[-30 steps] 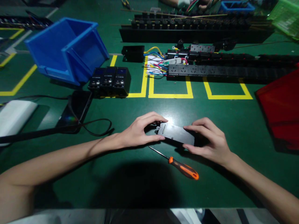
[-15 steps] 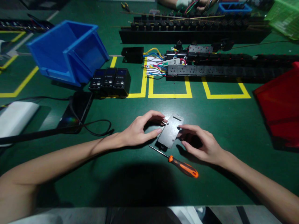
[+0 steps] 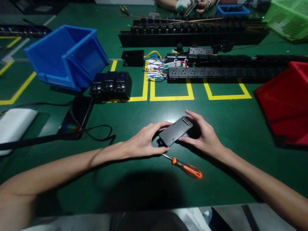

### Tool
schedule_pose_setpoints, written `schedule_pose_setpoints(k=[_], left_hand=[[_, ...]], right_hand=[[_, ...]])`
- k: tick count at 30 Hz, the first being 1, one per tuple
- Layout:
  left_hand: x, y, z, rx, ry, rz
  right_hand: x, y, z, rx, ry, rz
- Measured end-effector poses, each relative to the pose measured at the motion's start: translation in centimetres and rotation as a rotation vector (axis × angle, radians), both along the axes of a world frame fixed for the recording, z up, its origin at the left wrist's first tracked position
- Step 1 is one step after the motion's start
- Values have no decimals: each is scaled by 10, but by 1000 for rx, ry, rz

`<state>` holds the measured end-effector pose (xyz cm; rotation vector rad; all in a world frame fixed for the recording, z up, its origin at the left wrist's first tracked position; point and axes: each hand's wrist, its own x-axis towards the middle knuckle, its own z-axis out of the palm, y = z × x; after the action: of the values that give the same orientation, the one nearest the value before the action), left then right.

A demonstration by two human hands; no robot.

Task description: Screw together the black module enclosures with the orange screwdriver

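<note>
A small dark box with a flat grey metal cover lies tilted between my hands; its cover has a slot at the far end and small screws. My left hand grips its left side, thumb at the near corner and fingers along the far edge. My right hand is spread around the right end, the thumb close to the lower edge and the index finger raised away; whether the thumb touches is unclear. A screwdriver with an orange and black handle lies just below, its tip near my left thumb.
Three black modules with small displays stand by a tilted blue bin. Black socket strips with loose coloured wires lie beyond. A red bin is at right, a phone and cable at left. Another person's hands work at the back.
The box has turned clockwise, its far end swinging right. My left hand has closed on its near left end, while my right hand has opened wider. The screwdriver stays on the table.
</note>
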<state>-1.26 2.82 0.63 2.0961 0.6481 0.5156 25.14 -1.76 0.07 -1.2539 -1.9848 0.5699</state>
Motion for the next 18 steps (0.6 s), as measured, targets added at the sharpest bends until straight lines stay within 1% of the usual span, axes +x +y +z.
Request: schedule_pose_setpoints(k=[5, 8, 10, 13, 15, 18], left_hand=[[0, -5, 0, -229, -251, 1], [1, -10, 0, -340, -322, 42], [1, -14, 1, -368, -347, 77], [0, -17, 1, -381, -379, 111], [-1, -18, 1, -389, -391, 119], [-2, -19, 0, -396, -393, 107]], right_hand=[[-7, -6, 6, 6, 26, -58], [-17, -15, 15, 3, 36, -76], [-23, -21, 22, -2, 35, -84], [-28, -25, 35, -26, -21, -46], [-29, -25, 44, -34, -45, -20], [-29, -25, 52, -34, -5, -1]])
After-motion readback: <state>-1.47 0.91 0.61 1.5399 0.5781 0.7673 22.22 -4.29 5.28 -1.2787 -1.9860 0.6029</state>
